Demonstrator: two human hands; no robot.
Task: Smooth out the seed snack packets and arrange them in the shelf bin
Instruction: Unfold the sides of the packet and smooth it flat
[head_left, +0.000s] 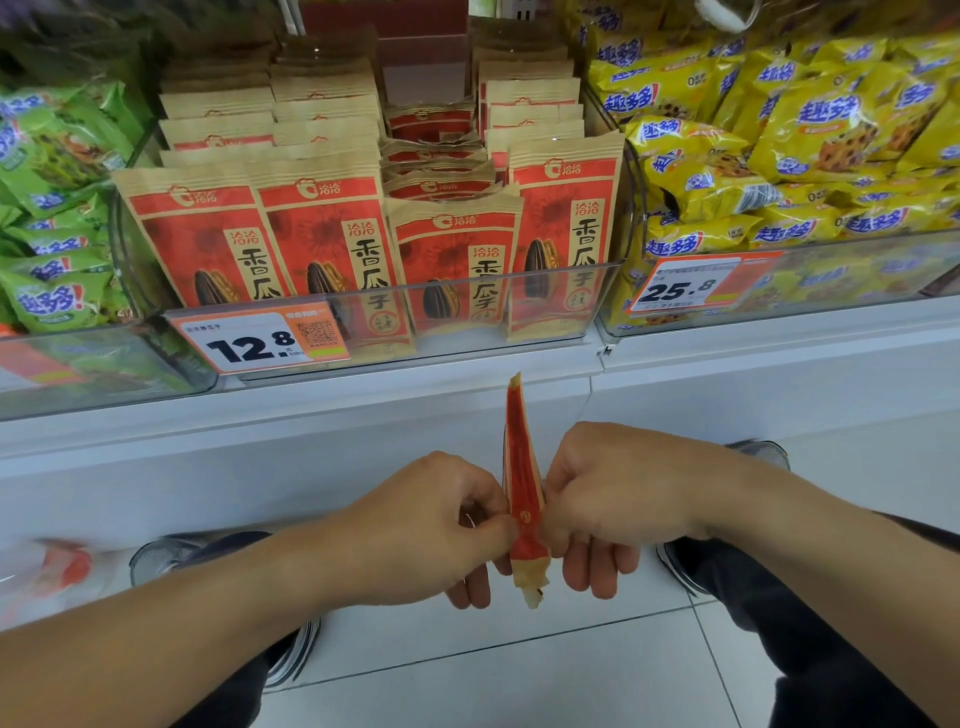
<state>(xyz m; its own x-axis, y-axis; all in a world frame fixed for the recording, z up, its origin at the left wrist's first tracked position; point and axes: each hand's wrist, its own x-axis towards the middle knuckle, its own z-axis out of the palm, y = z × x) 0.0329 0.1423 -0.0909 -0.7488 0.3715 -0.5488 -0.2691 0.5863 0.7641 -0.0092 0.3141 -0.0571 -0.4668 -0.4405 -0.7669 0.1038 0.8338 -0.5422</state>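
Both hands grip one red and tan paper seed packet (523, 499) edge-on below the white shelf front: the left hand (431, 525) pinches its left face, the right hand (608, 493) its right face. Above, the clear plastic shelf bin (545, 296) holds upright rows of matching packets (322, 228).

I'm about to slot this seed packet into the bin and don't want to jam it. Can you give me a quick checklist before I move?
1. Both hands on the packet: ok. The left hand and right hand pinch the seed packet from either side.
2. Packet smoothed: cannot tell. It shows edge-on.
3. Packet clear of the shelf: ok. It is held below and in front of the clear bin.
4. Room in the bin: ok. The third row sits lower than its neighbours, with a gap at the back.
5. Front packets upright: ok, all face forward.
6. Price tag unobstructed: ok.
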